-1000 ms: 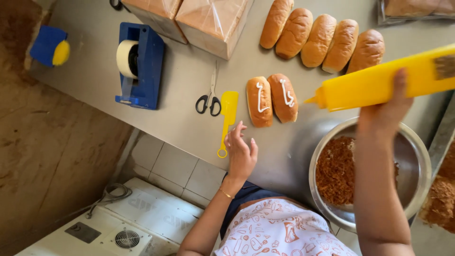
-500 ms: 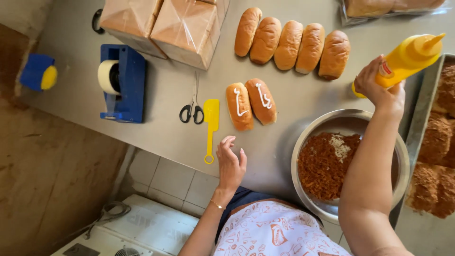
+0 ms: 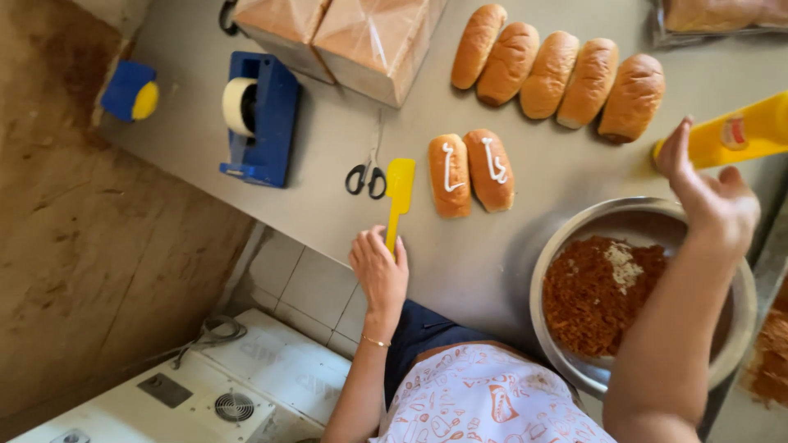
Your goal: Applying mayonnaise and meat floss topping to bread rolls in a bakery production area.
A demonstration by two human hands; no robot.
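The left hand (image 3: pixel 379 269) is resting its loosely open fingers on the handle end of a yellow spatula (image 3: pixel 399 197) lying on the worktop (image 3: pixel 328 148). The right hand (image 3: pixel 712 193), fingers spread, is hovering just beside a yellow squeeze bottle (image 3: pixel 739 138), above a metal bowl (image 3: pixel 566 238) of reddish filling.

- Two wrapped bread packages (image 3: pixel 361 37) are sitting side by side at the far edge of the table, blocky in shape, tan-brown loaves showing through clear shiny film.
- Another clear-wrapped package (image 3: pixel 722 15) of brown baked goods is lying at the top right corner, cut off by the frame.
- A small red and white label (image 3: pixel 733 133) is showing on the side of the yellow squeeze bottle (image 3: pixel 759 131), which is lying by the right hand (image 3: pixel 710 193).
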